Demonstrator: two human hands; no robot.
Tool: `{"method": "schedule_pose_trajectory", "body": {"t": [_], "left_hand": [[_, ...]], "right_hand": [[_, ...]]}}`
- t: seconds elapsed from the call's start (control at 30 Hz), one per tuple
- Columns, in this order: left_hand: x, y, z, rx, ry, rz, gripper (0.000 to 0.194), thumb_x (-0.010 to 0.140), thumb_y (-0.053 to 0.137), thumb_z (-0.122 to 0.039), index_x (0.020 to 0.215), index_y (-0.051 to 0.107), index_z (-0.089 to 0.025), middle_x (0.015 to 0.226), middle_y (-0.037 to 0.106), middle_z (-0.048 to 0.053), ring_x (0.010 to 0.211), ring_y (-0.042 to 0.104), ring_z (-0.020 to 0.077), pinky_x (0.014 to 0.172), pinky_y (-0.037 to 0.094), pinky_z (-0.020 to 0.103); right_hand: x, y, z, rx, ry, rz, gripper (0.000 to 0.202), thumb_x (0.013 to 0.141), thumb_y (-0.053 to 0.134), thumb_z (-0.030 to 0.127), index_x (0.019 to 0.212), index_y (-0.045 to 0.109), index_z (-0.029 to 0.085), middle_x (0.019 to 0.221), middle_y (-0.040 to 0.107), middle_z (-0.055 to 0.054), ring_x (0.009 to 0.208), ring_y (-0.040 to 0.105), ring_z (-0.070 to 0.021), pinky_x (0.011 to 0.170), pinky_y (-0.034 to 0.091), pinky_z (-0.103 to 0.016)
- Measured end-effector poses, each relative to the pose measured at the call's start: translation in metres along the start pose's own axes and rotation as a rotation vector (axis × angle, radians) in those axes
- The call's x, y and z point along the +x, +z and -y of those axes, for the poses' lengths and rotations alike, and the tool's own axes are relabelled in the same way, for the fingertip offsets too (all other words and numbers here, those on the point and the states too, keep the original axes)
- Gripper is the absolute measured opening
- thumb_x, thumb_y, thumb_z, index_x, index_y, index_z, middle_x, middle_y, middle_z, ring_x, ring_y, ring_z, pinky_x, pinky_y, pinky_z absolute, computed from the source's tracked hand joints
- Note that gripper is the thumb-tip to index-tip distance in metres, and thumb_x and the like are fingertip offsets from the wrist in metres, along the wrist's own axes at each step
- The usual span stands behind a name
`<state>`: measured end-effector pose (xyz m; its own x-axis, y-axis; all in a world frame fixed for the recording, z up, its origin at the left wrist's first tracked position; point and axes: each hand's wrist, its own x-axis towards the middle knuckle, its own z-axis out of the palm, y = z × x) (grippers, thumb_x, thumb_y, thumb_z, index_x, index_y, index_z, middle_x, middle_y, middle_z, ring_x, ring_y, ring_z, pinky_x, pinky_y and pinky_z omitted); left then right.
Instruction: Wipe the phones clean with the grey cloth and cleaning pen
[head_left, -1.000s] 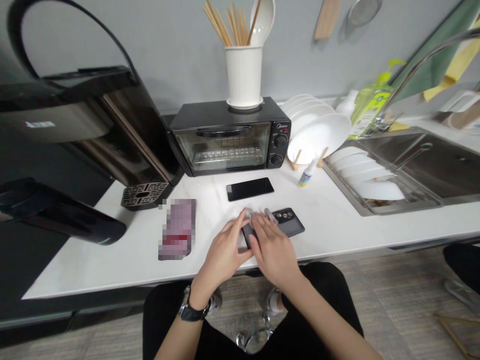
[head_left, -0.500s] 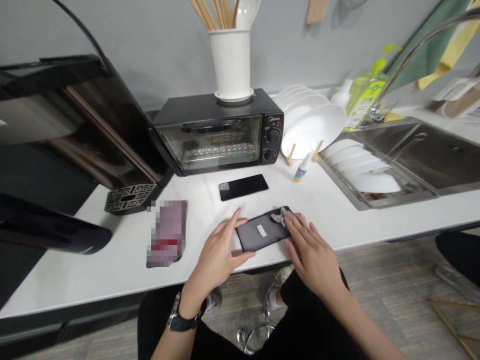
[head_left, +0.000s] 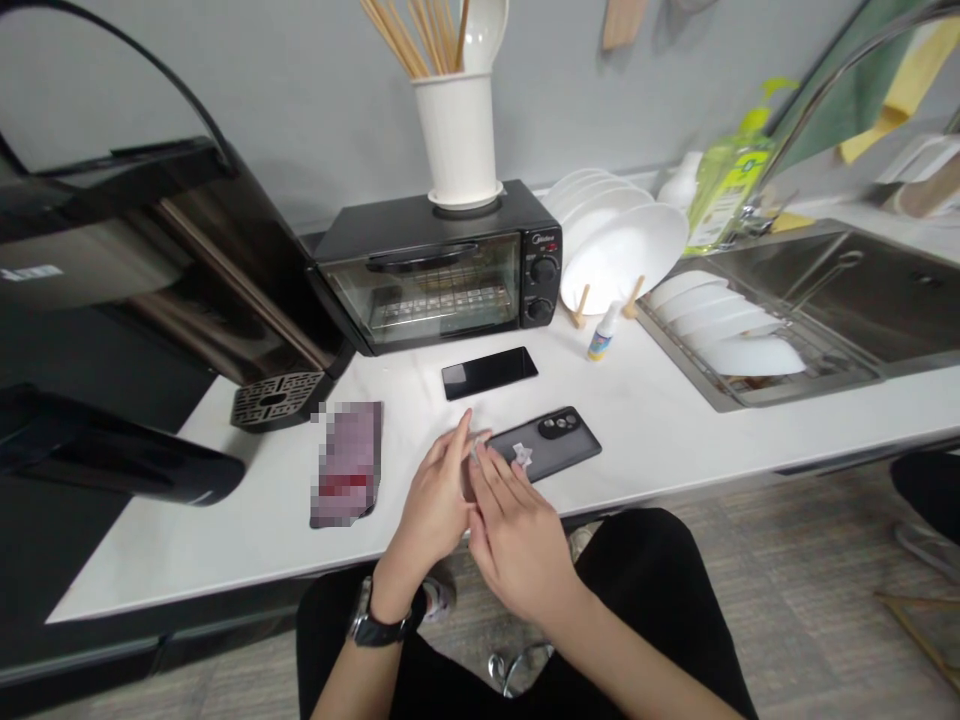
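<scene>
A dark grey phone [head_left: 574,448] with black edges lies back side up near the counter's front edge. Its camera lenses are at the right end, and a small white patch [head_left: 523,456] shows at mid-back. My left hand [head_left: 436,490] braces the phone's left end between thumb and fingers. Over that end my right hand [head_left: 519,515] presses flattened fingers on a crumpled grey-white wipe [head_left: 475,452], mostly hidden beneath them. Another phone [head_left: 490,373], black screen up, rests behind. A small spray bottle [head_left: 602,335] stands at the back right.
Behind stand a toaster oven [head_left: 442,285] and white plates [head_left: 626,255] in a rack. A black drink machine [head_left: 247,270] is on the left, near a blurred-out purple item [head_left: 351,450]. To the right is a sink [head_left: 847,300] with bowls [head_left: 750,355].
My right hand has slid left along the phone with the wipe, from the camera end to the left end. The camera lenses are now uncovered. My left hand stays at the left end.
</scene>
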<state>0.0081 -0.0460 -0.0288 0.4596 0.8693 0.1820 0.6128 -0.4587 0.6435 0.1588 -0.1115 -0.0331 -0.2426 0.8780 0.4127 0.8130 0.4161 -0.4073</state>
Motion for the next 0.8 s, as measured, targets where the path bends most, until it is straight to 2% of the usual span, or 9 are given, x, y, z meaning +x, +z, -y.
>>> {"method": "schedule_pose_trajectory", "body": {"t": [0.1,0.23,0.33,0.4,0.5,0.57,0.63,0.73,0.8], "left_hand": [[0.002,0.000,-0.004,0.021,0.007,-0.001,0.111,0.087,0.079,-0.020,0.170,0.007,-0.034,0.151,0.064,0.007,0.146,0.051,0.0284,0.122,0.042,0.051],[0.004,0.000,-0.007,0.044,0.005,0.009,0.114,0.085,0.086,-0.035,0.169,0.009,-0.035,0.152,0.064,0.006,0.144,0.052,0.0301,0.126,0.035,0.055],[0.005,-0.001,-0.008,0.049,0.010,0.026,0.114,0.086,0.086,-0.035,0.169,0.008,-0.036,0.152,0.064,0.006,0.146,0.051,0.0315,0.128,0.030,0.058],[0.006,-0.002,-0.010,0.049,0.013,0.028,0.116,0.086,0.085,-0.035,0.170,0.005,-0.036,0.153,0.063,0.006,0.145,0.051,0.0319,0.127,0.030,0.058],[0.006,-0.003,-0.011,0.042,0.015,0.032,0.118,0.086,0.085,-0.034,0.170,0.002,-0.037,0.153,0.063,0.006,0.144,0.052,0.0315,0.126,0.032,0.058],[0.005,-0.001,-0.009,0.044,0.023,0.041,0.119,0.086,0.084,-0.032,0.170,0.000,-0.035,0.154,0.062,0.007,0.145,0.051,0.0314,0.126,0.032,0.058],[0.003,0.001,-0.004,0.064,0.036,0.031,0.114,0.091,0.076,-0.026,0.170,-0.006,-0.031,0.154,0.062,0.009,0.149,0.048,0.0308,0.127,0.030,0.059],[0.000,0.003,0.002,0.101,0.049,0.013,0.106,0.095,0.056,-0.014,0.167,-0.021,-0.023,0.154,0.061,0.015,0.156,0.040,0.0293,0.129,0.022,0.064],[0.000,0.003,0.002,0.116,0.033,0.013,0.108,0.094,0.053,-0.011,0.166,-0.026,-0.021,0.156,0.059,0.017,0.157,0.039,0.0292,0.130,0.019,0.065]], "right_hand": [[-0.021,-0.021,-0.024,0.021,-0.100,0.059,0.053,0.102,0.044,0.017,0.153,0.055,0.014,0.163,0.050,-0.009,0.151,0.049,-0.0246,0.125,0.043,-0.050],[-0.039,-0.047,-0.075,-0.129,-0.017,0.021,0.055,0.105,0.043,0.019,0.160,0.046,0.019,0.165,0.048,-0.008,0.155,0.043,-0.0277,0.124,0.044,-0.055],[-0.033,-0.052,-0.103,-0.237,0.093,-0.048,0.058,0.107,0.042,0.023,0.164,0.037,0.013,0.166,0.044,-0.016,0.156,0.040,-0.0322,0.124,0.041,-0.059],[-0.019,-0.047,-0.108,-0.270,0.157,-0.076,0.058,0.107,0.041,0.024,0.162,0.038,0.005,0.165,0.044,-0.022,0.156,0.040,-0.0351,0.124,0.040,-0.059],[0.008,-0.028,-0.090,-0.273,0.216,-0.100,0.054,0.105,0.041,0.021,0.152,0.049,-0.005,0.158,0.050,-0.029,0.153,0.043,-0.0394,0.124,0.040,-0.059],[0.023,-0.013,-0.065,-0.231,0.201,-0.093,0.052,0.101,0.042,0.016,0.147,0.055,-0.005,0.154,0.055,-0.029,0.150,0.048,-0.0391,0.123,0.042,-0.058],[0.032,0.000,-0.037,-0.158,0.160,-0.069,0.054,0.098,0.043,0.013,0.147,0.056,-0.004,0.153,0.056,-0.029,0.147,0.052,-0.0374,0.123,0.044,-0.057],[0.030,0.009,-0.002,-0.049,0.121,-0.037,0.060,0.096,0.044,0.015,0.151,0.050,-0.008,0.158,0.048,-0.031,0.151,0.047,-0.0377,0.122,0.044,-0.057],[0.020,0.007,0.007,0.004,0.089,-0.010,0.064,0.095,0.044,0.016,0.153,0.045,-0.010,0.162,0.042,-0.031,0.154,0.041,-0.0371,0.124,0.043,-0.056]]}}
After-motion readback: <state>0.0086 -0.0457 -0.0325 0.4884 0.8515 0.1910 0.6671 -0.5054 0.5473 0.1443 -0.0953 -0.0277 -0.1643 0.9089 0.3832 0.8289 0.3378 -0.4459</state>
